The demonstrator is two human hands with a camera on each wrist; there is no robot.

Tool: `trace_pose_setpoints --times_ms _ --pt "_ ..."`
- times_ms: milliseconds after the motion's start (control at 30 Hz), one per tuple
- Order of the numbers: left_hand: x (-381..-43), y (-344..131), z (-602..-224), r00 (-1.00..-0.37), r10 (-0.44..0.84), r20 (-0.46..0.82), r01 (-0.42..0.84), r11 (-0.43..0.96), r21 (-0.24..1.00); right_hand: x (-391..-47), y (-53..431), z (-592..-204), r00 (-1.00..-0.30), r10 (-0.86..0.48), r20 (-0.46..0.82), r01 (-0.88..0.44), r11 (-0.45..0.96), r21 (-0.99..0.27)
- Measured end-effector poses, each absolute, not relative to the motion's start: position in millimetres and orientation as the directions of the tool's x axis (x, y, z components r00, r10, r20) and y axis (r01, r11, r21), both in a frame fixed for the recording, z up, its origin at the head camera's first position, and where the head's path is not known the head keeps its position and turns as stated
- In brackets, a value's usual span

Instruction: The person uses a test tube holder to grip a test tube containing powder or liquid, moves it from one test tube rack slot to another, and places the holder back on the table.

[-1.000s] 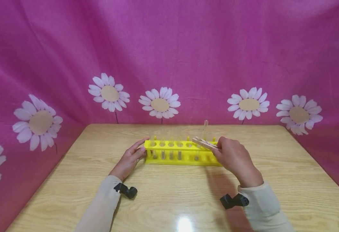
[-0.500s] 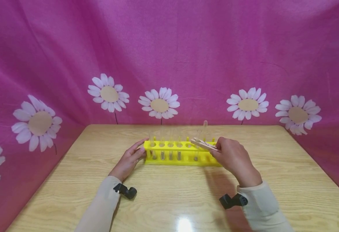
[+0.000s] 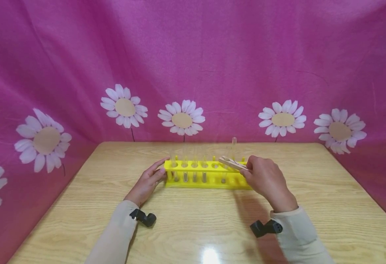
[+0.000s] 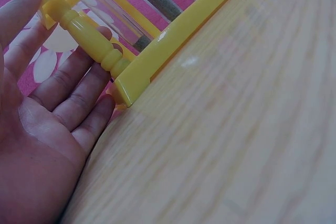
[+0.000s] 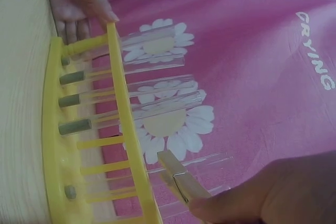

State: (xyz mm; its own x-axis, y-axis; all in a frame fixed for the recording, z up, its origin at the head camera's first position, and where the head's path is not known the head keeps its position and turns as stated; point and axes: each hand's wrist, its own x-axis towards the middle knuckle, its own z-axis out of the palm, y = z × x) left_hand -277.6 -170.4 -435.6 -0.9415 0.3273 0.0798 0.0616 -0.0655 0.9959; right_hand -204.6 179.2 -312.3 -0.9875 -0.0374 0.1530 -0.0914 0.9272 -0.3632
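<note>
A yellow test tube rack [image 3: 189,169] stands on the table, holding several clear test tubes with dark grey matter at the bottom, such as this tube [image 5: 75,126]. My left hand [image 3: 146,183] grips the rack's left end, thumb on the top plate and fingers behind the end post [image 4: 86,35]. With my right hand [image 3: 267,179] I pinch a wooden clothespin [image 5: 170,169] that has a wire spring. Its tip lies just above the top plate, overlapping a test tube [image 5: 70,191] that holds a little grey matter. My right hand hides the rack's right end.
Behind the rack's right half, a clear tube [image 3: 234,141] stands with its rounded end up. A pink cloth [image 3: 232,66] printed with white flowers hangs behind the wooden table [image 3: 179,227] and along its sides. Yellow pegs [image 5: 102,142] line the rack's back.
</note>
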Motion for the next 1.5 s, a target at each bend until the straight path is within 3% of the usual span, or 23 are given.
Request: trace_pose_setpoints --times_ms 600,1500 --pt "-279.2 -170.3 -435.4 -0.944 0.322 0.078 0.064 -0.054 0.996 -203.1 182.4 -311.7 -0.949 -0.051 0.31 -0.179 0.899 -0.399" --pt "-277.4 -170.8 -435.6 -0.938 0.338 0.082 0.071 -0.045 0.996 -203.2 181.0 -312.2 -0.913 0.034 0.405 -0.187 0.849 -0.493"
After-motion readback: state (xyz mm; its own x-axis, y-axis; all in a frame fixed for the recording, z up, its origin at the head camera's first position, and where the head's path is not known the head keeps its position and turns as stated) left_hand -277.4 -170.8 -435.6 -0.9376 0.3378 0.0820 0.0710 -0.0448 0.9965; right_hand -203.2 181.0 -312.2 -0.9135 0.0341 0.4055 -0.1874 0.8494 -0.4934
